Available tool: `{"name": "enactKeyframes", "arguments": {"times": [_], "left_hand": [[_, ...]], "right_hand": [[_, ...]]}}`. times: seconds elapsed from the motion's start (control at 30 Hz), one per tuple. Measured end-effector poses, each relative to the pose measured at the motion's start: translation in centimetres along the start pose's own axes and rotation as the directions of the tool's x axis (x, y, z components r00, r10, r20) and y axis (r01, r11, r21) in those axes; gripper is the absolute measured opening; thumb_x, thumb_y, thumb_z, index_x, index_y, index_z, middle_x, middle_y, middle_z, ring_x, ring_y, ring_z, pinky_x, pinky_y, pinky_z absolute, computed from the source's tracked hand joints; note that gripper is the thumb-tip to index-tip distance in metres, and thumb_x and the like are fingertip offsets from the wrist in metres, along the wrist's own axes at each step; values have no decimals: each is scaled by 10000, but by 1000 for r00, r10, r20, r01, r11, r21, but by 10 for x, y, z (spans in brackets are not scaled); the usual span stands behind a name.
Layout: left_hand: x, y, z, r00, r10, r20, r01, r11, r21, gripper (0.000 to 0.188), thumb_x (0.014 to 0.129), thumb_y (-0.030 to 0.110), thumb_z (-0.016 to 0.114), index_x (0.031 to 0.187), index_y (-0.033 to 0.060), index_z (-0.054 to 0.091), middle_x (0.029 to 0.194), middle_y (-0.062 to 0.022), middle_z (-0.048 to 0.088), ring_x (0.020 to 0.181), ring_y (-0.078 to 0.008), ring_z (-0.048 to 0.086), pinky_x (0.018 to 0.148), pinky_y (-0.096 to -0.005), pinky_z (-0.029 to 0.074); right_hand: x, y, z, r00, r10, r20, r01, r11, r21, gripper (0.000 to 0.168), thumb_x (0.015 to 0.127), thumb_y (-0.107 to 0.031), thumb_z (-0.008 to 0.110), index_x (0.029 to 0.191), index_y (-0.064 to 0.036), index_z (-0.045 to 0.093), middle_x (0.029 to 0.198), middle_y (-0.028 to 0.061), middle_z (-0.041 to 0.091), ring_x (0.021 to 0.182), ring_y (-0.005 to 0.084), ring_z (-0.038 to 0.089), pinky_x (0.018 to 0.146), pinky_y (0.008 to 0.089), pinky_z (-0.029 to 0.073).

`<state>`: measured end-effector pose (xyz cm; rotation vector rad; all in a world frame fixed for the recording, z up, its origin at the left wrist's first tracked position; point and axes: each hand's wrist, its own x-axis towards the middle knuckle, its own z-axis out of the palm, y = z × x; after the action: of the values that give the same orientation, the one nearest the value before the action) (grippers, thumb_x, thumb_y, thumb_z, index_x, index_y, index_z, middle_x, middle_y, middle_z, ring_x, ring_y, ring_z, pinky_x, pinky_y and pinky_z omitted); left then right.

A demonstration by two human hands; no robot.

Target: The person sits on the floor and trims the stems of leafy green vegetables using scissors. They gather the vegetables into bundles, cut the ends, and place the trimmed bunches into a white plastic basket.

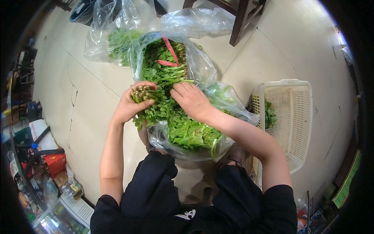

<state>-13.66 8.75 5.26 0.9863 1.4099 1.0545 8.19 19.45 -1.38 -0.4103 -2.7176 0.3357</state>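
Observation:
My left hand (131, 102) is closed around a bunch of leafy herbs (143, 93), its cut stem ends pointing up and to the left. To its right, my right hand (191, 101) is among the stems and leaves, its fingertips partly hidden in the greens. Just beyond both hands, a large heap of herbs with thin stems (163, 55) lies in a clear plastic bag (201, 61), with a red tie strip (171, 54) across it. Nearer to me, below my right wrist, another open clear bag (160, 139) holds loose green leaves and trimmings (192, 133).
A cream plastic basket (301, 117) with some greens inside stands on the tiled floor at the right. Another bag of greens (119, 44) lies at the upper left. Dark wooden stool legs (239, 23) stand at the top. Boxes and packages (55, 161) crowd the left edge.

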Motion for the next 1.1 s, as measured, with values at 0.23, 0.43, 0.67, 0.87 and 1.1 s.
{"name": "enactKeyframes", "arguments": {"times": [0.23,0.43,0.67,0.87,1.1], "left_hand": [[-19,28,-11,973,77,219,-144,940,309,447,725,-12,761,1149,15,621,1166,-90,635,1217,-226,516,1056,-358,382],[-59,40,-35,923,331,197,-265,916,-300,564,690,70,795,1209,44,576,1164,-170,638,1227,-410,505,1078,-571,335],[-66,27,46,982,-90,164,166,822,-545,714,748,80,744,1377,60,406,1228,-226,577,1175,-380,542,1006,-483,428],[-87,12,29,703,654,278,-163,529,-833,612,760,139,793,1304,128,512,1079,-239,636,1079,-419,594,968,-567,438],[-92,25,90,865,-87,494,337,830,-444,803,773,265,777,1417,4,375,1269,-131,580,1178,-267,555,1013,-390,423]], "right_hand": [[-5,36,48,948,43,317,59,951,-305,639,911,-345,509,1464,-75,335,1558,71,254,1453,205,182,1172,468,151],[-1,39,40,960,11,279,38,985,-171,561,952,-347,491,1430,-69,390,1523,100,318,1432,245,234,1159,471,188],[-9,-26,-69,893,145,425,-443,130,887,589,967,-394,532,1373,13,402,1378,177,479,1288,291,457,1071,387,360],[-58,-60,-90,915,2,404,-404,-14,914,668,939,-440,571,1395,4,368,1374,178,470,1296,250,439,1090,382,333],[-91,-89,-91,871,2,491,-465,-319,826,1014,777,-578,709,1477,-28,224,1433,98,400,1356,217,341,1124,382,262]]}}
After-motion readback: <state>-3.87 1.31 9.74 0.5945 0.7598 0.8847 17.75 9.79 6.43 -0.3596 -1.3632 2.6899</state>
